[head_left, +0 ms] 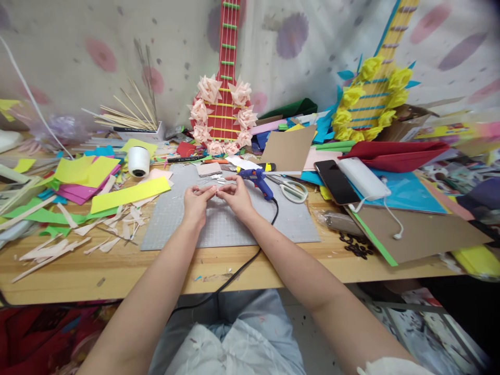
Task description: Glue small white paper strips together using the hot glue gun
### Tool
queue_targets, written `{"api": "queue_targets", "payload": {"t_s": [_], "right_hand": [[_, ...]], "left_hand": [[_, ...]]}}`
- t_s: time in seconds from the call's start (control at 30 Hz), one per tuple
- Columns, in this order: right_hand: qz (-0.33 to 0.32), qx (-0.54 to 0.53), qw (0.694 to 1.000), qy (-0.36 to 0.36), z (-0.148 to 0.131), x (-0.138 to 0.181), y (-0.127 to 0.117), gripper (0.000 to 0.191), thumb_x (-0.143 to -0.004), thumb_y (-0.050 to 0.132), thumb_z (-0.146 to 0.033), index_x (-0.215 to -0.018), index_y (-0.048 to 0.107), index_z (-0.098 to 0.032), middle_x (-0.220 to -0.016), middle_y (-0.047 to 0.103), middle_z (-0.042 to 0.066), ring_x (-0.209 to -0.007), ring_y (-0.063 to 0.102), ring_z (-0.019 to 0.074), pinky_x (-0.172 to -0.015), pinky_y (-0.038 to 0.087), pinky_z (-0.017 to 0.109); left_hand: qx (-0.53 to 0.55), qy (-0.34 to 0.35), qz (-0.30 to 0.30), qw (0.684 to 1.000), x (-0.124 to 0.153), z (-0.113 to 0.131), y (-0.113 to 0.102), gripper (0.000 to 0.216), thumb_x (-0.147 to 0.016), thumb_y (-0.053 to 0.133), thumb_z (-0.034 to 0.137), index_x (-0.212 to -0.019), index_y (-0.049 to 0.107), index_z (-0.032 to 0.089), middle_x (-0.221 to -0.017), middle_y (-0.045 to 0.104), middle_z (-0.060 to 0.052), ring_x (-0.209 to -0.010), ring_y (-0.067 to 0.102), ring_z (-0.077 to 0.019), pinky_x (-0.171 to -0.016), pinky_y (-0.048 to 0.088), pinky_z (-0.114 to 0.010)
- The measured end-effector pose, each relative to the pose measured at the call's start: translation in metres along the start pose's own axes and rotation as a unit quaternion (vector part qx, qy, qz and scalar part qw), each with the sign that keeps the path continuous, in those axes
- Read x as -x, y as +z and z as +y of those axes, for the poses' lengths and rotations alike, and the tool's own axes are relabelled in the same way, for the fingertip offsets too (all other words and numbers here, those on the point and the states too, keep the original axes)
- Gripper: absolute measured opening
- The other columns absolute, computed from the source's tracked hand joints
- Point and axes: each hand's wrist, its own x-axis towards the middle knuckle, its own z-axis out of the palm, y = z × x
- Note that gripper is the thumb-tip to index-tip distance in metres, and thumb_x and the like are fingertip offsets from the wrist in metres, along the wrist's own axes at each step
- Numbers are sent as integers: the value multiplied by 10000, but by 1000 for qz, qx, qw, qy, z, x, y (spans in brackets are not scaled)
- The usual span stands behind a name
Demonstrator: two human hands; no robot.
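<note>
Over the grey cutting mat, my left hand and my right hand meet with pinched fingertips. Both hold something small and pale between them, too small to name. Just behind the fingers lie several small whitish bits and a small stack of greyish pieces. A blue hot glue gun rests right beside my right hand, its black cord running down over the table edge. Scissors with pale handles lie to the right of the glue gun.
A red paper guitar with pink flowers and a yellow one with yellow flowers stand behind. Paper scraps and a white cylinder are on the left. A phone, a white power bank and cardboard are right.
</note>
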Motion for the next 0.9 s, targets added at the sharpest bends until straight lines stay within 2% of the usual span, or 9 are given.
{"api": "queue_targets", "payload": {"t_s": [0.2, 0.4, 0.5, 0.6, 0.7, 0.8, 0.83, 0.87, 0.9], "right_hand": [[29, -27, 999, 25, -2, -1, -1, 412, -592, 674, -189, -880, 380, -215, -644, 597, -63, -579, 585, 97, -684, 494, 300], [31, -42, 998, 40, 1, -2, -4, 415, -584, 671, -183, -877, 378, -214, -640, 598, -66, -577, 588, 96, -665, 492, 288], [21, -40, 998, 46, 4, -3, -2, 387, -587, 658, -176, -866, 391, -208, -640, 594, -67, -576, 583, 84, -660, 491, 275], [-15, -12, 998, 54, 2, -6, -6, 329, -590, 658, -196, -822, 424, -196, -621, 576, -66, -568, 573, 80, -626, 485, 258], [-122, 55, 989, 67, -18, -5, -27, 306, -571, 685, -229, -788, 474, -185, -600, 557, -60, -545, 551, 82, -558, 463, 235], [-293, 162, 936, 107, -50, 1, -68, 253, -601, 679, -323, -733, 537, -159, -623, 579, -16, -555, 543, 93, -539, 437, 232], [-315, 200, 920, 119, -59, 4, -84, 255, -624, 659, -365, -720, 550, -156, -610, 576, -8, -554, 535, 95, -533, 424, 230], [-295, 239, 917, 119, -65, 5, -99, 271, -644, 636, -407, -711, 555, -156, -581, 556, -11, -536, 515, 92, -518, 403, 225], [-245, 279, 922, 110, -68, 5, -111, 295, -655, 618, -443, -703, 556, -159, -567, 536, -16, -513, 487, 85, -501, 381, 223]], "left_hand": [[-6, -36, -6, 999, 4, 4, 2, 421, -592, 685, 106, -856, 367, 184, -724, 652, -17, -684, 643, -131, -721, 507, -303], [-50, -9, -11, 999, 4, 1, 0, 442, -550, 694, 98, -850, 380, 179, -677, 648, 0, -622, 631, -120, -688, 502, -292], [-57, -6, -14, 998, 3, 0, -1, 442, -541, 694, 98, -837, 376, 177, -665, 646, -4, -588, 620, -111, -683, 497, -287], [-59, -6, -5, 998, 2, 1, -1, 448, -538, 688, 91, -826, 358, 184, -665, 641, 0, -583, 615, -108, -682, 497, -291], [-55, -9, 22, 998, 0, 4, -3, 448, -540, 676, 84, -812, 337, 192, -682, 634, 1, -610, 622, -117, -681, 503, -306], [-56, -12, 38, 998, -4, 7, -6, 449, -543, 673, 96, -804, 322, 196, -694, 629, 2, -614, 626, -122, -667, 507, -315], [-57, -13, 38, 998, -5, 7, -7, 450, -543, 673, 101, -803, 318, 197, -695, 629, 4, -609, 626, -123, -660, 507, -314], [-60, -13, 36, 997, -6, 7, -8, 452, -542, 673, 104, -802, 315, 198, -693, 628, 6, -603, 626, -123, -651, 507, -312], [-64, -12, 34, 997, -6, 7, -9, 455, -540, 674, 107, -800, 313, 199, -689, 628, 9, -596, 626, -123, -643, 507, -309]]}}
